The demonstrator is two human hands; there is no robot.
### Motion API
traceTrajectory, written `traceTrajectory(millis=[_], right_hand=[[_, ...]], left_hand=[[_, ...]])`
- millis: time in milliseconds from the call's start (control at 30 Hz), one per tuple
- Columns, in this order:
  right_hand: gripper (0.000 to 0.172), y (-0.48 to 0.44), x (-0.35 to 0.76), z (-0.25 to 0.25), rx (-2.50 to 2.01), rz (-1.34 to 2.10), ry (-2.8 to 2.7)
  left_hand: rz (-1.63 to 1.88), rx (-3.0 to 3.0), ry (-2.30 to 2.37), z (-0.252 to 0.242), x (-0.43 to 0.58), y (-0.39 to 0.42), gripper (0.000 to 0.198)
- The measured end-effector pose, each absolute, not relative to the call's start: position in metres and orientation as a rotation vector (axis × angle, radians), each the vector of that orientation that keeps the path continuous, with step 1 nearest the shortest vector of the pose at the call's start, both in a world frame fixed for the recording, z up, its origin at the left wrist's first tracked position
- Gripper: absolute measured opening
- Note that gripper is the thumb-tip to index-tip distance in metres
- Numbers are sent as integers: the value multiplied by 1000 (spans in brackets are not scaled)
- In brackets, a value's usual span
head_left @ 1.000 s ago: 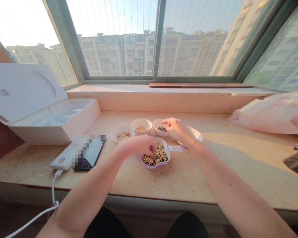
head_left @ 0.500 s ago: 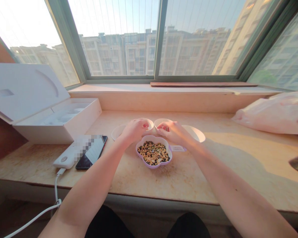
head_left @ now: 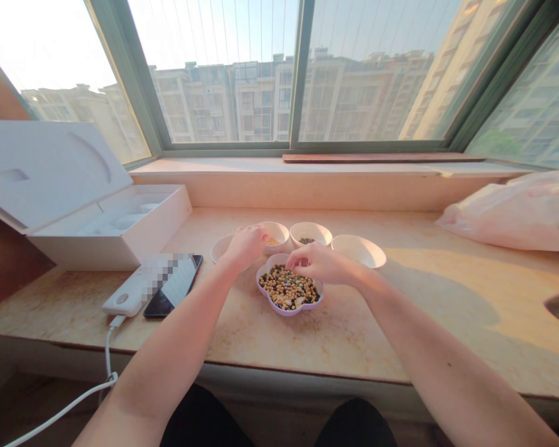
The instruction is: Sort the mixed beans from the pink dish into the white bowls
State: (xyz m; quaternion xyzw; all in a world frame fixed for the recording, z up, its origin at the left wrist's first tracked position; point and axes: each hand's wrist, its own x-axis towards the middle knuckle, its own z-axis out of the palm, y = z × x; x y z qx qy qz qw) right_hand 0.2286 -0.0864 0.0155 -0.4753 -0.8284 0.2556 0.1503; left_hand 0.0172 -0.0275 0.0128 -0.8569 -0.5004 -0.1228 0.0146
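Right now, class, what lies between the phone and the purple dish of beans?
In the head view, the person's left forearm crosses above the stone sill between the phone and the purple dish.

Marble window ledge (head_left: 382, 335) — white bowls (head_left: 358, 251), lilac dish (head_left: 286, 312), phone (head_left: 174, 295), power bank (head_left: 123, 299), open box (head_left: 121, 239).

Low, warm sunlight pours through the window (head_left: 223, 74) at the far side, bleaching the sky near white at far left. A broad, soft shadow crosses the stone ledge (head_left: 447, 310) on the right. Your right hand (head_left: 319, 262) and the purple dish (head_left: 289, 304) look sharp, while the wide lens bends the window frame (head_left: 487, 74) toward the edges. A pixelated patch (head_left: 161, 273) blurs one spot left of you.
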Motion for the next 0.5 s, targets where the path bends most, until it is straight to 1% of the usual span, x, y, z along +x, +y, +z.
traceTrajectory(millis=[233, 500], right_hand=[[20, -92, 226, 18, -1300, 923, -2579], [19, -97, 220, 18, -1352, 939, -2604]], left_hand=[[-341, -2649, -1515, 10, 16, -25, 38], [-364, -2659, -1547, 10, 16, -25, 38]])
